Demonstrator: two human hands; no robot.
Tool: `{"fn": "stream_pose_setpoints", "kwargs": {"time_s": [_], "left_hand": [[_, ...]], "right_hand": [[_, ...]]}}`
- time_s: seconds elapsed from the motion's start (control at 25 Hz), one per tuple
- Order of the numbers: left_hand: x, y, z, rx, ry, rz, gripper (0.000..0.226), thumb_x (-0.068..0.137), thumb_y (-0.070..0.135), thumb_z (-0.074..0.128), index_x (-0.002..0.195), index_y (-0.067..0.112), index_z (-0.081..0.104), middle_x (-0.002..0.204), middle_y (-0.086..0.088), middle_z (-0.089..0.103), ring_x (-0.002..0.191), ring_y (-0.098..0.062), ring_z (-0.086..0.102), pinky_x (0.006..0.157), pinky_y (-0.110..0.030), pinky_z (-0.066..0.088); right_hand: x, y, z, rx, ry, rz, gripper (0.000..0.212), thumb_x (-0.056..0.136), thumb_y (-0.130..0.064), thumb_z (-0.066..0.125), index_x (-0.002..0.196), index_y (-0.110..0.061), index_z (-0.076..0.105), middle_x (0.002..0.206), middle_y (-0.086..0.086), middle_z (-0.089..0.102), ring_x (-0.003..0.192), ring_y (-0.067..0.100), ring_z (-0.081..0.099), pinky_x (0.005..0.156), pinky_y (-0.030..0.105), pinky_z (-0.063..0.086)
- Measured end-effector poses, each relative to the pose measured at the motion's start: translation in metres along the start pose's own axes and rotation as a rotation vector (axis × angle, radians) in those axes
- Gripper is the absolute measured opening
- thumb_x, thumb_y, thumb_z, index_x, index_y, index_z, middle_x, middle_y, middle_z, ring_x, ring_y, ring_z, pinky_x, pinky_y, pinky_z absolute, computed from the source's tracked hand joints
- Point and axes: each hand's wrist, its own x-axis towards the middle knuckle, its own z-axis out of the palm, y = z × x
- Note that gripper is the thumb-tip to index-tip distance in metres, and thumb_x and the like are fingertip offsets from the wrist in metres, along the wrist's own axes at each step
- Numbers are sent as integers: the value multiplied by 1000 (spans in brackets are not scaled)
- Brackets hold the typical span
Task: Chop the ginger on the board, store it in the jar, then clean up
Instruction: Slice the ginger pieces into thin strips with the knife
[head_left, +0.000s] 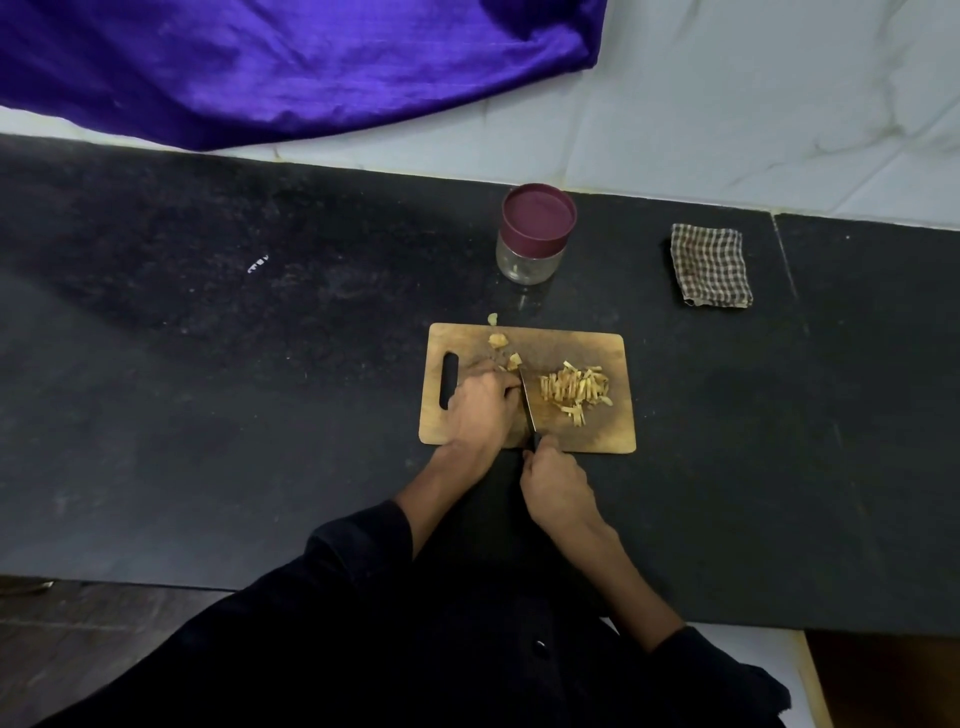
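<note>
From the head camera, we see a left hand curled over a ginger piece on the rectangular wooden chopping board, pinning it beside the dark-handled knife gripped by the right hand. Pale cut ginger strips are heaped clear of the blade. On the black speckled counter wait a maroon-lidded glass jar and a checked cloth.

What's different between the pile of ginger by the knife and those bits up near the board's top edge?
The cut pile is thin pale strips heaped right of the knife; the uncut pieces are a few chunky lumps. The pile lies mid-board; the lumps sit at the far left corner, one stray bit off the cutting board on the counter. Both are the same yellowish ginger.
</note>
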Motion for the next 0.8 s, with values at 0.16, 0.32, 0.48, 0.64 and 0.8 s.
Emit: {"fn": "stream_pose_setpoints", "kwargs": {"time_s": [0.16, 0.32, 0.48, 0.64, 0.8], "left_hand": [[-2, 2, -1, 3, 2, 20, 19, 93, 17, 56, 102, 18, 72, 112, -4, 62, 98, -23, 61, 83, -41, 52], [-3, 3, -3, 49, -4, 20, 22, 94, 17, 52, 101, 16, 72, 110, -7, 63, 100, -25, 60, 84, -40, 51], [-1, 1, -2, 89, -13, 33, 23, 94, 16, 51, 105, 15, 71, 112, -7, 63, 103, -25, 59, 84, -40, 51], [-2, 3, -2, 130, -20, 54, 23, 95, 19, 51, 107, 17, 70, 112, -7, 63, 104, -24, 59, 84, -39, 51], [0, 3, -3, 155, -24, 43, 24, 96, 22, 50, 107, 19, 70, 112, -6, 64, 102, -24, 60, 84, -38, 51]], "right_hand": [[0, 5, 2, 94, 22, -1, 24, 106, -29, 37, 118, -10, 45, 112, 17, 62, 100, 34, 64, 81, 44, 53], [-3, 0, 3, 164, -7, 31, 23, 105, -33, 38, 113, -13, 46, 111, 17, 63, 96, 34, 66, 82, 51, 56], [-4, -7, -5, 2, 19, 24, 27, 105, -22, 38, 126, -8, 47, 124, 16, 58, 114, 35, 58, 85, 42, 45], [-9, 3, -1, 77, 7, 11, 28, 105, -27, 39, 125, -9, 48, 118, 16, 61, 104, 31, 62, 85, 45, 53], [-13, 8, 2, 349, -38, 35, 23, 105, -32, 38, 115, -13, 47, 86, 12, 61, 54, 18, 55, 40, 26, 43]]}}
